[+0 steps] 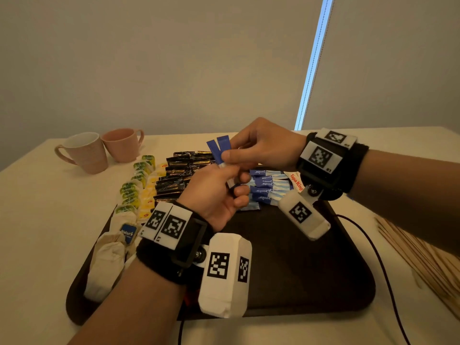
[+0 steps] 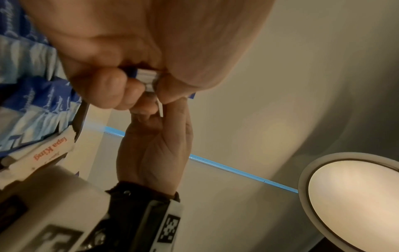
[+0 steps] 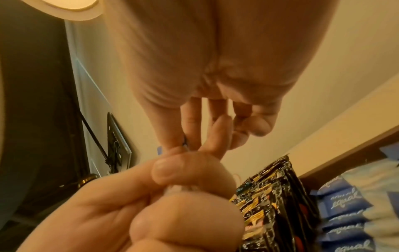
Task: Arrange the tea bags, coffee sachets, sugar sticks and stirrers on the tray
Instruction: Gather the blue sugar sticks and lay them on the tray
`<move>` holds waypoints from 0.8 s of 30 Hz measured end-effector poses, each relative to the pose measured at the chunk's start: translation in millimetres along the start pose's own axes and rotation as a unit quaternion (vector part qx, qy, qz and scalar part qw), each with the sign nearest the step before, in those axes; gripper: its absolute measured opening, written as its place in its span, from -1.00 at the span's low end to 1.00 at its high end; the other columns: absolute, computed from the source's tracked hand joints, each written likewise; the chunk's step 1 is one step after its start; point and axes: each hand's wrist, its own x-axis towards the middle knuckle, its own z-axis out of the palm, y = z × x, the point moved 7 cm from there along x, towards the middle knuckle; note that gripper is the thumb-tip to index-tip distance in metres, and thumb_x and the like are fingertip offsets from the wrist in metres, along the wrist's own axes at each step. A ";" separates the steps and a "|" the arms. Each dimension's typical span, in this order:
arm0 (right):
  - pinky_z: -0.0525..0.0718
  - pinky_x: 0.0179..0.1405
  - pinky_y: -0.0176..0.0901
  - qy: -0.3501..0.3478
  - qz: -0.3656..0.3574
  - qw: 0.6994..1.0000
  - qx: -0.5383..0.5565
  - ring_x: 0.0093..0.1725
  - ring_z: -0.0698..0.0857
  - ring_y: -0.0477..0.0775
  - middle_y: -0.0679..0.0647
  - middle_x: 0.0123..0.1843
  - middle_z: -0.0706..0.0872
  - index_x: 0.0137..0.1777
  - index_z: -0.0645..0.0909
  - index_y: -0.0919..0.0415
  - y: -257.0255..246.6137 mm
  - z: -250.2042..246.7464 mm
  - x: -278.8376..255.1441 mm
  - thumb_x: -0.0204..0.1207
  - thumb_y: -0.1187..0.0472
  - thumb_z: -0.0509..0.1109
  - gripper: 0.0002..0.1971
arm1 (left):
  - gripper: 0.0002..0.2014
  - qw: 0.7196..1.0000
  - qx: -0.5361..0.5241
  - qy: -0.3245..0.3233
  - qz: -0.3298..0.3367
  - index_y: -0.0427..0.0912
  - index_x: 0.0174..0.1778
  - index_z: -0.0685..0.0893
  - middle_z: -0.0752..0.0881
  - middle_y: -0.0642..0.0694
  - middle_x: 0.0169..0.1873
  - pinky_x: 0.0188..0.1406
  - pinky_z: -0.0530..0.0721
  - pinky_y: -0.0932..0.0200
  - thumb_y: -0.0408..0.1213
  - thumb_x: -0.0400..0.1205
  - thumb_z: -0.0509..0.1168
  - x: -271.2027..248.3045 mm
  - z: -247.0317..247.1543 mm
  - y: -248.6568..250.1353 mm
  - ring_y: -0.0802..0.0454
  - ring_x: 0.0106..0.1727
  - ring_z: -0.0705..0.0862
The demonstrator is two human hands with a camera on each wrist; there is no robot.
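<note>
Both hands are up in the air over the tray (image 1: 298,257), close together and touching. The left hand (image 1: 214,195) has its fingers curled tight around the bottom ends of a small bunch of blue and white sugar sticks (image 1: 222,151). The right hand (image 1: 263,144) pinches the same bunch higher up with its thumb and first finger. Two blue ends stick out at the top and split apart like a V.

The dark tray sits on the pale surface (image 1: 49,220). On the far part of the tray lie rows of things. Green and yellow tea bags (image 1: 132,192) are on the left, with plain white tea bags (image 1: 107,260) nearer the front edge. Black coffee sachets (image 1: 176,175) are in the middle. More blue sugar sticks (image 1: 266,188) lie to the right of them, under the hands, and beside these is a white packet with red letters (image 1: 296,181). The near half of the tray is bare.

A pile of wooden stirrers (image 1: 423,252) lies on the surface to the right of the tray. Two pink cups (image 1: 99,150) stand at the back left, off the tray. A black cable (image 1: 383,265) runs over the right side of the tray.
</note>
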 end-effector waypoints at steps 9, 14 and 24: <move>0.50 -0.37 -0.17 0.039 0.025 0.996 0.077 -0.39 0.51 0.09 0.36 -0.31 0.72 -0.08 0.81 0.37 2.2 -19.6 2.4 0.50 0.24 0.54 -0.84 | -0.71 0.998 0.062 0.026 0.014 -0.33 0.34 0.60 0.74 -0.25 0.06 -0.03 0.79 0.09 -0.35 0.70 0.29 -3.6 -2.8 4.6 -0.07 -0.01 0.75; 0.48 -0.41 -0.30 0.042 0.064 0.979 -0.188 -0.54 0.51 -0.16 -0.18 -0.56 0.64 -0.28 0.76 0.03 25.2 -45.8 20.8 0.52 0.13 0.56 -0.85 | -0.57 0.977 0.068 0.155 0.129 -0.16 0.41 0.54 0.61 -0.27 0.37 0.38 0.60 -0.13 -0.46 0.61 0.36 3.1 -28.0 28.5 -0.17 0.40 0.58; 0.59 -0.30 -0.19 -0.139 0.114 0.902 -0.392 -0.37 0.64 -0.07 -0.04 -0.35 0.75 -0.17 0.81 0.18 66.3 20.8 57.8 0.40 -0.06 0.63 -0.71 | -0.61 0.976 0.014 0.160 0.146 -0.15 0.38 0.58 0.63 -0.22 0.34 0.05 0.62 0.03 -0.37 0.62 0.37 3.4 -33.4 33.0 -0.19 0.40 0.59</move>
